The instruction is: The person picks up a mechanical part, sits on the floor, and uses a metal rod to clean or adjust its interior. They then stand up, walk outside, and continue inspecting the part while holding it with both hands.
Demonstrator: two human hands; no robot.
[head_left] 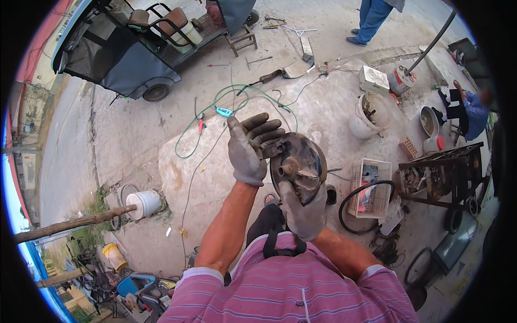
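In front of my body is a round, dark, greasy metal plate point(309, 156) that looks like a drum brake backing plate. A short tube-like hub stands out near its middle, and a small metal arm point(273, 150) sticks out at its upper left rim. My right hand point(305, 211), in a grey work glove, grips the lower edge with the thumb laid on the face. My left hand point(249, 148), gloved alike with blackened fingers, is turned palm up beside the small arm. Its fingers are stretched out and apart; whether they touch the arm I cannot tell.
A green hose point(186, 156) and a cable cross the concrete ahead. To the right are a white bucket point(368, 123), a plastic crate point(370, 185) with a tyre leaning on it, and a metal workbench point(442, 175). A three-wheeler point(134, 67) stands far left; two people are further off.
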